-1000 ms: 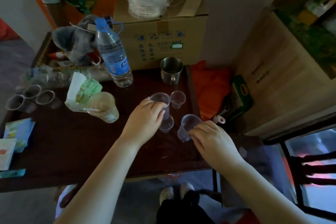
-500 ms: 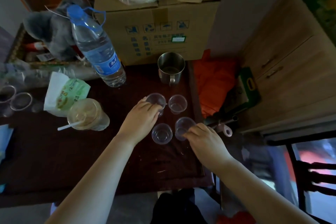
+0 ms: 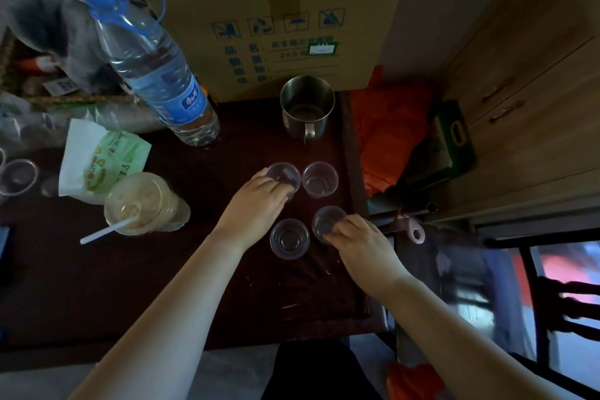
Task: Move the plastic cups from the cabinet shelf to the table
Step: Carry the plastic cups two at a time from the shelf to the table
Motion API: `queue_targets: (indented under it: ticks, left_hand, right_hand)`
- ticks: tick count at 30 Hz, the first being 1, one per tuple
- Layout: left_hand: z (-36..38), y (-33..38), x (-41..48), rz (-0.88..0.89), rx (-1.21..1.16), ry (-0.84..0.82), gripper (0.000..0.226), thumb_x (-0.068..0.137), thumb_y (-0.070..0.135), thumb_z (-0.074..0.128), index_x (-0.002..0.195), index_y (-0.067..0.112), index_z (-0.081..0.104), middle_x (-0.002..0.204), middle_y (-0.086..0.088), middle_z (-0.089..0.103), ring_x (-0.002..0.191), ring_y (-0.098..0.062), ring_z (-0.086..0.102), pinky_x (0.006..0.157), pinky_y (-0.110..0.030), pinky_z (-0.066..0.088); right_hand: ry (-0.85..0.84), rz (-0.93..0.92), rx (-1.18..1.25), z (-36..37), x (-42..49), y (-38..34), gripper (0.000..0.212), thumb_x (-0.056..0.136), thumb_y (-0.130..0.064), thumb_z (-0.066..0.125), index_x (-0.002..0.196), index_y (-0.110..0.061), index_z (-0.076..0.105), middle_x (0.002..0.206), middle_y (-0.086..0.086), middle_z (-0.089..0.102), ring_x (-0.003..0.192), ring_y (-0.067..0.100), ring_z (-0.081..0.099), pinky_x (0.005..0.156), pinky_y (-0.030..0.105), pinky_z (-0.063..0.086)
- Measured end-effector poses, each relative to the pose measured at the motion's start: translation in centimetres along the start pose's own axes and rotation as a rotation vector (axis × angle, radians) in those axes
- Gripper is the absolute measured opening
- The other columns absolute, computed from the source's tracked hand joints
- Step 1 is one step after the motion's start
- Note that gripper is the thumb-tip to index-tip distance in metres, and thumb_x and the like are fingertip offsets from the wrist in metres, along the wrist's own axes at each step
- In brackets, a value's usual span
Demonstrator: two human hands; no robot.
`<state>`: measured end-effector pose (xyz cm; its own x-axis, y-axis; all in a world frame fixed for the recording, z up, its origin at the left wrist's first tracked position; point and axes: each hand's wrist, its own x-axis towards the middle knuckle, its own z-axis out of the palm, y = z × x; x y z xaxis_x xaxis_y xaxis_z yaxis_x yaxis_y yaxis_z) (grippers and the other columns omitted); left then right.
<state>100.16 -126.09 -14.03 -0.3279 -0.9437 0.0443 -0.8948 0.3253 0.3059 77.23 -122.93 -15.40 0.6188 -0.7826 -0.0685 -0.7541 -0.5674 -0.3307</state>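
Several clear plastic cups stand upright in a square on the dark table (image 3: 162, 286) near its right edge. My left hand (image 3: 256, 204) grips the rim of the far-left cup (image 3: 287, 174), which rests on the table. Fingers of my right hand (image 3: 360, 243) close around the near-right cup (image 3: 326, 221), also down on the table. The far-right cup (image 3: 319, 179) and the near-left cup (image 3: 289, 239) stand free between the hands. More clear cups (image 3: 18, 177) sit at the table's far left edge.
A steel mug (image 3: 306, 107) stands behind the cups, with a cardboard box (image 3: 276, 26) behind it. A water bottle (image 3: 152, 68), a lidded drink with a straw (image 3: 143, 204) and a tissue pack (image 3: 104, 159) are to the left. A wooden cabinet (image 3: 535, 107) stands at the right.
Both hands lowered their cups onto the table; the tilted right cup now stands upright. The camera has moved closer and looks more steeply down.
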Motion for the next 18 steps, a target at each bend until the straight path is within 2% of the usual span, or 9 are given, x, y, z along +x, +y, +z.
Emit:
queue_targets:
  ticks: [4,11,14,18]
  left_hand:
    - [0.8,-0.2,0.0,0.004,0.006,-0.021,0.022,0.084,0.008,0.064,0.105,0.011,0.067,0.092,-0.004,0.07,0.095,-0.021,0.063,0.108,-0.036,0.03]
    - [0.6,0.3,-0.4,-0.03,0.066,-0.049,0.019,0.085,0.014,0.062,0.103,0.011,0.067,0.094,-0.002,0.071,0.098,-0.02,0.063,0.111,-0.039,0.02]
    - [0.0,0.4,-0.7,-0.06,0.075,-0.042,0.023,0.083,0.014,0.064,0.106,0.013,0.066,0.097,-0.002,0.07,0.1,-0.02,0.061,0.112,-0.039,0.021]
    - [-1.4,1.2,-1.1,-0.077,0.055,-0.044,0.031,0.081,0.012,0.067,0.112,0.013,0.063,0.102,-0.004,0.068,0.104,-0.022,0.06,0.11,-0.042,0.026]
  right_hand:
    - [0.025,0.009,0.016,0.2,-0.8,-0.3,0.041,0.067,0.0,0.068,0.106,-0.014,0.067,0.097,-0.002,0.064,0.098,0.02,0.053,0.091,0.032,0.045]
    - [0.066,0.009,0.042,0.1,-1.3,-0.5,0.037,0.072,-0.002,0.068,0.106,-0.015,0.067,0.101,0.0,0.066,0.101,0.021,0.057,0.094,0.034,0.046]
    - [0.079,0.004,0.05,-0.5,-1.3,-0.9,0.038,0.071,-0.001,0.068,0.106,-0.015,0.067,0.103,-0.001,0.066,0.103,0.019,0.056,0.096,0.035,0.044]
    - [0.094,-0.002,0.07,-1.7,-1.3,-1.4,0.039,0.07,0.001,0.068,0.106,-0.013,0.066,0.103,0.002,0.067,0.101,0.023,0.06,0.092,0.036,0.048]
